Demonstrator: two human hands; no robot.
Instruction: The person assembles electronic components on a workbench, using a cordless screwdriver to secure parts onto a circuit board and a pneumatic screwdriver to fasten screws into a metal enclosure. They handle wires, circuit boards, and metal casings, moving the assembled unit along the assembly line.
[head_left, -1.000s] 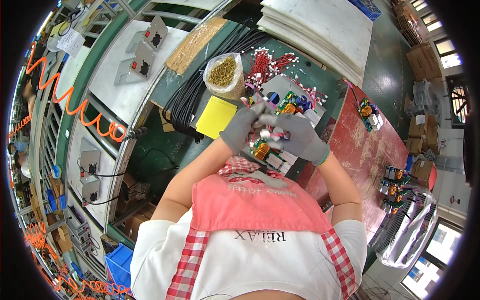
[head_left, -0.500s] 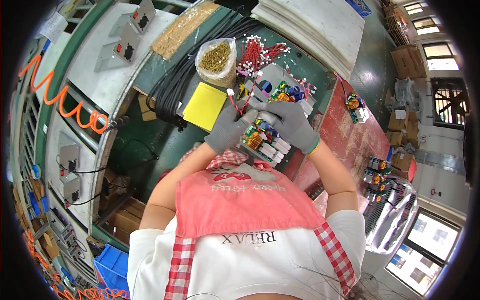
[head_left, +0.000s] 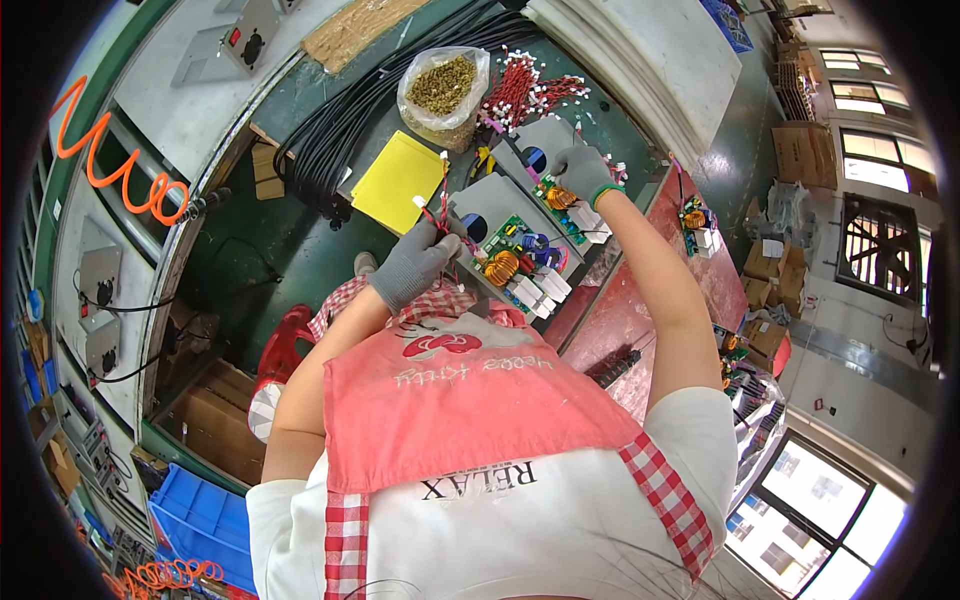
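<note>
Before me is a grey metal plate (head_left: 508, 208) with a green circuit board (head_left: 522, 258) on it, carrying a copper coil, blue parts and white blocks. My left hand (head_left: 412, 265), in a grey glove, closes at the plate's left edge around red and black wires (head_left: 441, 205) with white plugs. Farther off to the right, a second plate (head_left: 548, 133) bears a similar board (head_left: 562, 205). My gloved right hand (head_left: 585, 172) is over that board's far end, fingers curled; what they grip is hidden.
Yellow sheets (head_left: 401, 183), black cables (head_left: 335, 150), a bag of brass-coloured small parts (head_left: 443, 90) and a heap of red wires (head_left: 522, 85) lie on the bench. White panels (head_left: 640, 60) are stacked at the far right. Another board (head_left: 698, 222) sits on the red surface.
My right hand has left the near board and moved far right to the second board. My left hand has shifted slightly left and down, staying with the wires. The near plate now shows.
</note>
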